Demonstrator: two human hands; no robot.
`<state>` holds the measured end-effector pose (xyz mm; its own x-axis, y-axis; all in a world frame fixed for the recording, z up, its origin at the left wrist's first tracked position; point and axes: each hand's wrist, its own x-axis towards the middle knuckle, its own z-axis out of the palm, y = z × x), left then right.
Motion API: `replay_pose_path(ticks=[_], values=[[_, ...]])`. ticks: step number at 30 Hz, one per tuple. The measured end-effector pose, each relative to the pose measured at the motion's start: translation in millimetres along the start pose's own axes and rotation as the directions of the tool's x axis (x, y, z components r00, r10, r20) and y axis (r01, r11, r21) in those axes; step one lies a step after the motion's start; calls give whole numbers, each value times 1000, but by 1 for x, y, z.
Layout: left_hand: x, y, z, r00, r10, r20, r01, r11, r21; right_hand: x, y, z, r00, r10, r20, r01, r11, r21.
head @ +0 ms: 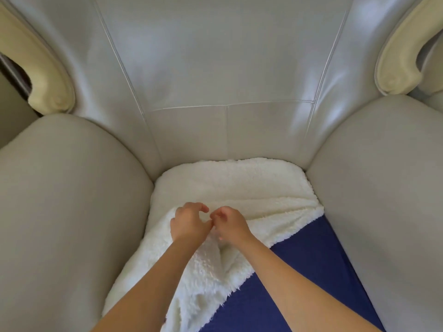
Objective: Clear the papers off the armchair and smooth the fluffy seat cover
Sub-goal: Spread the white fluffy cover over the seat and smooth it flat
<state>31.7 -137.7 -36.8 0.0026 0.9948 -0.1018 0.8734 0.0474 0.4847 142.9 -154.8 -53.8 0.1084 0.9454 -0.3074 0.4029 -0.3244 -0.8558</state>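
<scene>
A fluffy white seat cover (235, 185) lies rumpled on the seat of a pale leather armchair (215, 68). Its front right part is pulled back, baring a dark blue seat cushion (311, 264). My left hand (189, 224) and my right hand (230, 224) sit side by side over the middle of the cover, fingers curled, thumbs nearly touching. Both rest on a raised fold of the fleece; whether they pinch it is unclear. No papers are in view.
Wide padded arms flank the seat, one on the left (72, 200) and one on the right (383, 188). Cream wooden trim curves along the backrest wings at the upper left (40, 75) and upper right (398, 56).
</scene>
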Motion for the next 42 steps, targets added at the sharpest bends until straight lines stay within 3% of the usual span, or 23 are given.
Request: replay_pose_path(ticks=[3, 6, 19, 22, 24, 27, 31, 33, 37, 40, 42], values=[[11, -13, 15, 999, 40, 4, -40, 970, 238, 18, 14, 16, 996, -78, 32, 81, 993, -83], [19, -21, 25, 999, 29, -21, -19, 930, 368, 32, 26, 29, 986, -161, 34, 164, 976, -142], [33, -44, 42, 991, 52, -125, 22, 846, 533, 50, 53, 48, 930, -365, 33, 357, 884, -300], [28, -50, 36, 989, 27, -143, 37, 903, 427, 48, 54, 49, 926, -373, 61, 375, 885, -275], [25, -51, 33, 983, 74, -168, -17, 947, 320, 43, 50, 46, 935, -352, 40, 354, 924, -148], [18, -42, 28, 968, 151, -202, -116, 978, 175, 35, 40, 37, 977, -208, 42, 200, 969, 147], [0, -11, 27, 958, 220, -183, -229, 973, -27, 23, 32, 19, 992, 8, 122, -61, 899, 434], [-8, -2, 29, 978, 184, -103, -202, 958, -203, 15, 32, 10, 988, 41, 150, -109, 871, 479], [-30, 11, 33, 984, 94, 152, -1, 854, -521, -1, 40, -10, 991, 20, 134, -87, 855, 512], [-47, 19, 37, 983, 111, 144, -33, 889, -458, -12, 48, -19, 997, 3, 77, -45, 827, 560], [-62, 25, 35, 987, 142, 80, -120, 964, -239, -22, 51, -24, 1000, -9, 19, -4, 816, 578]])
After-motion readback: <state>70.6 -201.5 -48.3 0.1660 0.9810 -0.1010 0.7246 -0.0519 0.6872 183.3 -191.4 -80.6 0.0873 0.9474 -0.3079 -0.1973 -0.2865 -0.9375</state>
